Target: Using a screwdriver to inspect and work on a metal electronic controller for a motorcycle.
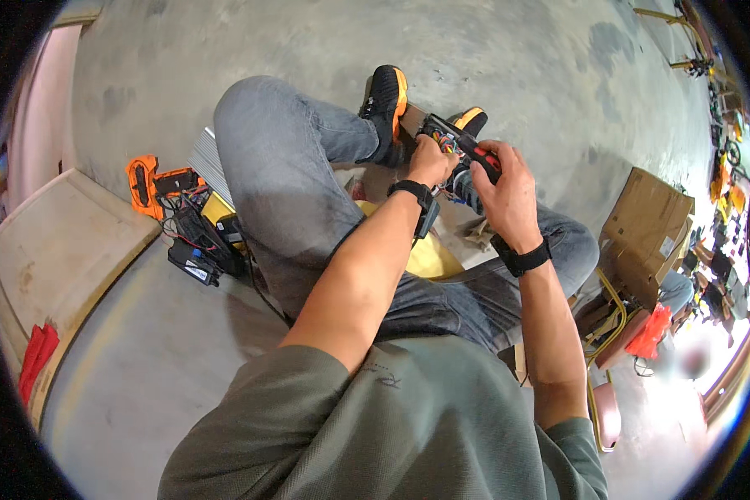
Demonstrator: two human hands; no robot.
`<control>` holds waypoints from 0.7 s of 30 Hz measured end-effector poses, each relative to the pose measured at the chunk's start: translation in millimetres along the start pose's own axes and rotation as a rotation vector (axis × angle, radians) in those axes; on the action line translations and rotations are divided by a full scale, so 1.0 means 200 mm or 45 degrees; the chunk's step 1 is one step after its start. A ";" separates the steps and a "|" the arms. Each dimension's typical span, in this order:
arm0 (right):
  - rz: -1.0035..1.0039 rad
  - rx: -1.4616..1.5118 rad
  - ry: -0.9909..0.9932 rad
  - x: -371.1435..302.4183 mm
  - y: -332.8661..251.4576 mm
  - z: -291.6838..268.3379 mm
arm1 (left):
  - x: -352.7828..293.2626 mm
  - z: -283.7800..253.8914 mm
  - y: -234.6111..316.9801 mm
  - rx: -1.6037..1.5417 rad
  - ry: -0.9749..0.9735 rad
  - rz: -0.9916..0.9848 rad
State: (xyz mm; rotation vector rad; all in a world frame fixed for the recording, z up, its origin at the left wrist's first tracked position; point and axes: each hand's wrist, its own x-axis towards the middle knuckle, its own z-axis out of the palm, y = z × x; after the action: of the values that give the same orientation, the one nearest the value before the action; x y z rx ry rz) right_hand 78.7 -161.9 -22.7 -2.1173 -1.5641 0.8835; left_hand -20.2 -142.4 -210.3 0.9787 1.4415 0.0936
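In front of my crossed legs, my left hand [432,163] is closed around a black unit with a bundle of coloured wires [447,144]. My right hand [510,193] grips a black-and-red handled tool [480,156], its thumb and fingers wrapped over the handle. The far end of the tool reaches to the black unit, and whether they touch cannot be made out. Both hands are close together above my shoes, and a yellow piece [432,255] lies below them between my legs.
To my left lie an orange tool part [144,188], black electronic boxes with cables [198,242] and a pale padded panel [67,258]. On the right stand a brown cardboard box [644,221], a red plastic bag [648,332] and a yellow metal frame [615,312]. Cluttered goods line the far right.
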 end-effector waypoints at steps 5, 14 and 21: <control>-0.045 -0.080 -0.055 0.03 -0.08 0.04 | 0.06 0.03 -0.06 0.024 0.081 -0.068; -0.068 -0.117 -0.030 0.05 -0.05 0.06 | 0.05 0.05 -0.03 -0.078 -0.071 -0.063; -0.083 -0.149 -0.011 0.06 -0.04 0.06 | 0.00 0.03 0.02 0.007 -0.028 -0.063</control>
State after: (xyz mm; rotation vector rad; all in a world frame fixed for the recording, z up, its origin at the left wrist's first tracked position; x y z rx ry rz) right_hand 67.2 -148.0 -29.5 -2.1300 -1.7177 0.7980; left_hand -13.9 -143.9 -208.9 0.9457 1.4460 0.0424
